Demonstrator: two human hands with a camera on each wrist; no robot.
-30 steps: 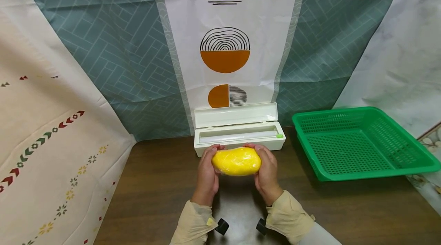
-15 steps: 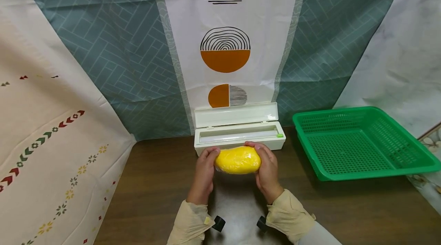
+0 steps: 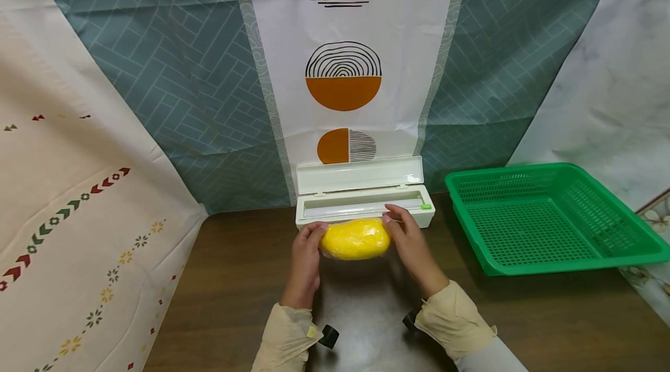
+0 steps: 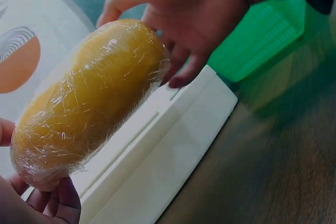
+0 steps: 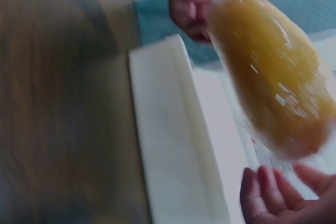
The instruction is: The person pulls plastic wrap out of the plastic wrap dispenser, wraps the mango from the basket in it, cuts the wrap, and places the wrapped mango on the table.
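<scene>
A yellow oblong thing wrapped in clear plastic film [image 3: 356,239], smooth and rounded at both ends, is held up in front of a white box. My left hand [image 3: 306,258] grips its left end; in the left wrist view the fingertips [image 4: 68,200] curl under the wrapped end. Close to the other end is my right hand [image 3: 416,250]. The right wrist view shows that hand's fingers [image 5: 268,187] loosely bent, with a small gap between them and the film. Behind, the white film box [image 3: 361,175] stands with its lid raised and a roll of film [image 3: 361,208] inside.
A green plastic basket [image 3: 528,232] with perforated walls stands on the right of the dark wooden table [image 3: 235,279]. Patterned cloths [image 3: 157,58] hang behind the table and at both sides. The film box stands against the back cloth.
Both hands held the yellow wrapped thing earlier. The right hand has loosened from its end and shifted slightly right and up. The thing has moved a little left in the left hand's grip.
</scene>
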